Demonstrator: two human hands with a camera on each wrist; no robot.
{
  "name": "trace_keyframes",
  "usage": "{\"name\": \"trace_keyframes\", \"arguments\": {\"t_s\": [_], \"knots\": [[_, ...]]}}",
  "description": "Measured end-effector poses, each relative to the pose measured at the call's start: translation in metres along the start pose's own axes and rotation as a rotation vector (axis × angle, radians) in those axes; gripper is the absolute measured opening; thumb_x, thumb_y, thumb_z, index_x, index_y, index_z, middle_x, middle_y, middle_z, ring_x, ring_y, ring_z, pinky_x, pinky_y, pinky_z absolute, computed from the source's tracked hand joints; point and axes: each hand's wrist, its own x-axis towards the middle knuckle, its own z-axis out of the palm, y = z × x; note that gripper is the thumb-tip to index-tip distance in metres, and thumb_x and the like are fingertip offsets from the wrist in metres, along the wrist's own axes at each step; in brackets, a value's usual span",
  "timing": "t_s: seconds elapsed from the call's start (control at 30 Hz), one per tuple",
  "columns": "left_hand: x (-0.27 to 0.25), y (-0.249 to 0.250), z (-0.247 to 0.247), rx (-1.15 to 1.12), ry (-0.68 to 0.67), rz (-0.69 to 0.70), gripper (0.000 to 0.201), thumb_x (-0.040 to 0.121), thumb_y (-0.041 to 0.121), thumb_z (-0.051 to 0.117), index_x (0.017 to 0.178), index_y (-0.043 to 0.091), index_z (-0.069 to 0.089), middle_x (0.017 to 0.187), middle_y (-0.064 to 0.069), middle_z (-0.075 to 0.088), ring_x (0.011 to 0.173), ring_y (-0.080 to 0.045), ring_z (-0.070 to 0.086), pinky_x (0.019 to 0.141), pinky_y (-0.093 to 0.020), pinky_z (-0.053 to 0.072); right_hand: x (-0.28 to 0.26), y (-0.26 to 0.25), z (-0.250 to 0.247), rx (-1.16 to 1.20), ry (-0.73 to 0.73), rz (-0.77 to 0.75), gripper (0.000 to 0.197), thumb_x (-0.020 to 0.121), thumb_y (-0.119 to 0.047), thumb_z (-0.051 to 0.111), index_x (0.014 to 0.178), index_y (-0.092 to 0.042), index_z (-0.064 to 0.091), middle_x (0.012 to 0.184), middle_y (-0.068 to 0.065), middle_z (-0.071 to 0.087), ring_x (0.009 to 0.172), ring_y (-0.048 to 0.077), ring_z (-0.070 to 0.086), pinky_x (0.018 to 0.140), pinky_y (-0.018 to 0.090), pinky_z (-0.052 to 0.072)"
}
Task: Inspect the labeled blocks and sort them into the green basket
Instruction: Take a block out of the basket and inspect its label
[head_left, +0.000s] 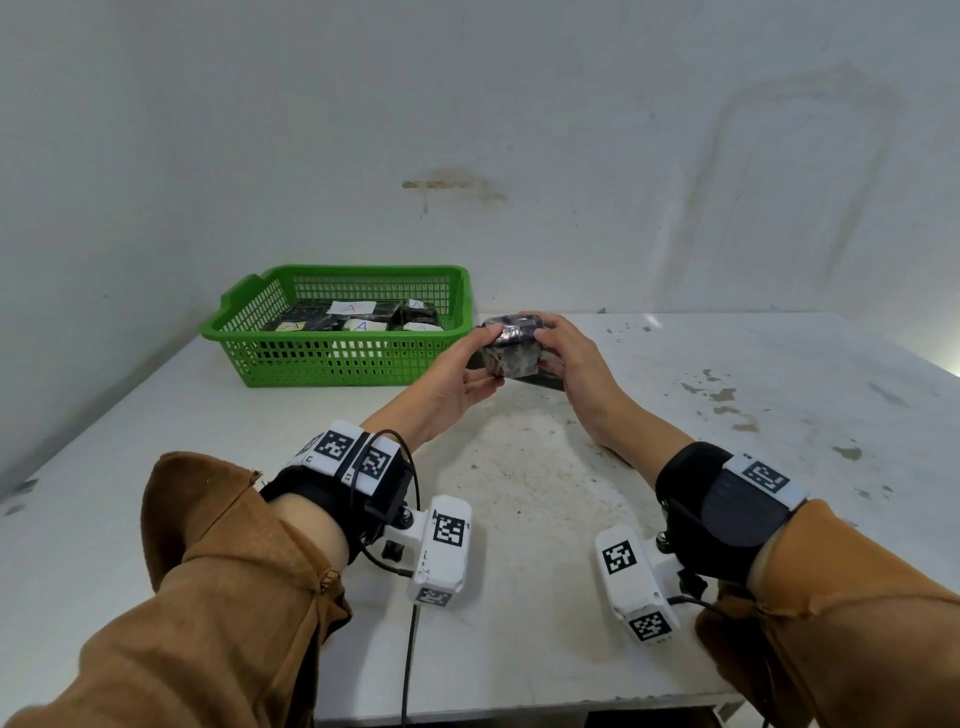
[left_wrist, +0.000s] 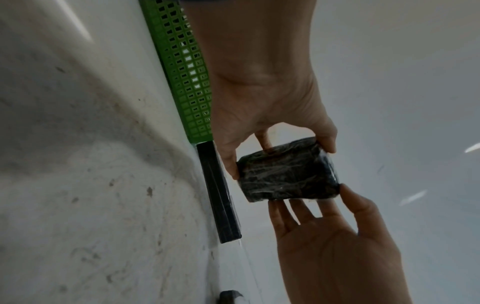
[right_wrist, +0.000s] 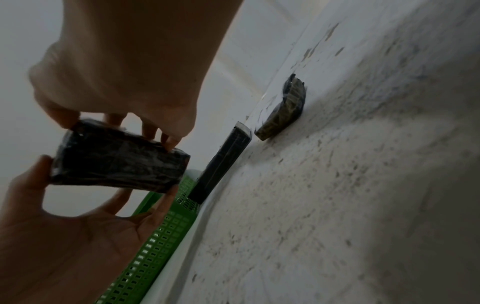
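Note:
A dark block wrapped in clear film (head_left: 511, 349) is held above the table just right of the green basket (head_left: 332, 364). My left hand (head_left: 482, 359) pinches its left end between thumb and fingers. My right hand (head_left: 549, 343) grips its right end, thumb on top. No label shows on the faces turned toward me. In the left wrist view the block (left_wrist: 287, 174) sits between both hands, and in the right wrist view the block (right_wrist: 116, 162) does too. Several dark blocks with white paper labels (head_left: 352, 307) lie in the basket.
A long flat dark block (right_wrist: 221, 162) lies on the white table (head_left: 519, 493) beside the basket's right wall, partly under my hands. A curved dark block (right_wrist: 287, 106) lies further right of it. The wall stands close behind the basket.

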Motion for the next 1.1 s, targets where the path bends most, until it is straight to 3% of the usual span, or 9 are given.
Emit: {"name": "trace_keyframes", "arguments": {"t_s": [0.1,0.23,0.4,0.47,0.57,0.67,0.8,0.93,1.1], "knots": [[0.0,-0.004,-0.002,-0.018,-0.011,-0.005,0.016,0.092,0.035,0.053,0.103,0.024,0.055,0.094,-0.009,0.061,0.086,-0.019,0.055,0.097,-0.03,0.045,0.0,-0.003,0.001,-0.052,0.016,-0.01,0.025,0.097,-0.013,0.04,0.115,-0.014,0.058,0.106,-0.001,0.062,0.095,0.01,0.059,0.082,0.02,0.048],[0.002,-0.004,0.0,0.011,0.014,0.056,0.025,0.089,0.026,0.059,0.111,0.014,0.054,0.093,-0.003,0.06,0.084,-0.013,0.054,0.08,-0.023,0.045,-0.001,0.004,0.004,-0.072,0.009,0.02,0.013,0.095,-0.024,0.051,0.104,-0.023,0.06,0.106,-0.001,0.062,0.106,0.02,0.059,0.096,0.035,0.046],[0.001,-0.007,0.001,0.046,-0.024,0.057,0.031,0.088,0.022,0.062,0.117,0.016,0.053,0.101,-0.004,0.058,0.087,-0.011,0.054,0.08,-0.021,0.045,0.0,0.006,0.005,-0.058,0.089,0.021,0.012,0.096,-0.016,0.047,0.102,-0.016,0.057,0.098,-0.001,0.059,0.096,0.017,0.057,0.097,0.041,0.045],[-0.001,-0.009,0.001,0.096,-0.009,0.059,0.021,0.088,0.026,0.062,0.108,0.024,0.053,0.1,-0.003,0.057,0.083,-0.01,0.054,0.079,-0.021,0.046,0.001,0.007,0.003,-0.032,0.098,0.043,0.013,0.096,-0.019,0.049,0.105,-0.016,0.057,0.101,0.0,0.06,0.097,0.018,0.058,0.098,0.043,0.046],[0.002,-0.008,-0.004,0.159,0.069,0.078,0.038,0.091,0.04,0.056,0.12,0.016,0.052,0.093,-0.002,0.056,0.07,-0.009,0.05,0.074,-0.021,0.046,-0.003,0.009,-0.001,-0.005,0.045,0.058,0.033,0.092,-0.028,0.059,0.121,-0.018,0.049,0.113,-0.001,0.057,0.107,0.018,0.057,0.096,0.035,0.05],[0.003,-0.004,-0.013,0.108,0.038,0.035,0.036,0.094,0.038,0.051,0.118,0.012,0.057,0.085,-0.001,0.056,0.067,-0.01,0.048,0.065,-0.02,0.047,-0.001,0.006,-0.005,-0.017,0.099,0.062,0.049,0.087,-0.023,0.066,0.129,-0.018,0.04,0.122,0.002,0.055,0.108,0.017,0.058,0.09,0.034,0.053],[-0.002,0.003,-0.013,0.015,-0.062,0.077,0.017,0.095,0.026,0.051,0.102,0.015,0.062,0.074,0.003,0.059,0.059,-0.006,0.048,0.056,-0.015,0.046,0.013,0.004,-0.011,0.231,0.247,0.26,0.042,0.092,-0.027,0.059,0.126,-0.014,0.038,0.118,0.011,0.058,0.098,0.026,0.064,0.079,0.042,0.057],[-0.004,0.007,-0.006,-0.008,-0.154,0.141,0.02,0.09,0.014,0.058,0.108,0.022,0.062,0.085,0.002,0.065,0.065,-0.004,0.06,0.064,-0.018,0.048,0.013,0.001,-0.009,0.508,0.18,0.511,0.033,0.098,-0.036,0.047,0.107,-0.006,0.056,0.095,0.013,0.063,0.07,0.018,0.058,0.044,0.02,0.045],[-0.001,0.007,-0.002,-0.058,-0.113,0.195,0.029,0.09,0.009,0.058,0.116,0.02,0.057,0.096,-0.005,0.063,0.074,-0.011,0.063,0.073,-0.023,0.051,0.014,-0.002,-0.007,0.561,0.035,0.584,0.03,0.091,-0.04,0.057,0.098,-0.011,0.06,0.086,0.008,0.062,0.052,0.011,0.059,0.037,0.015,0.038]]}}
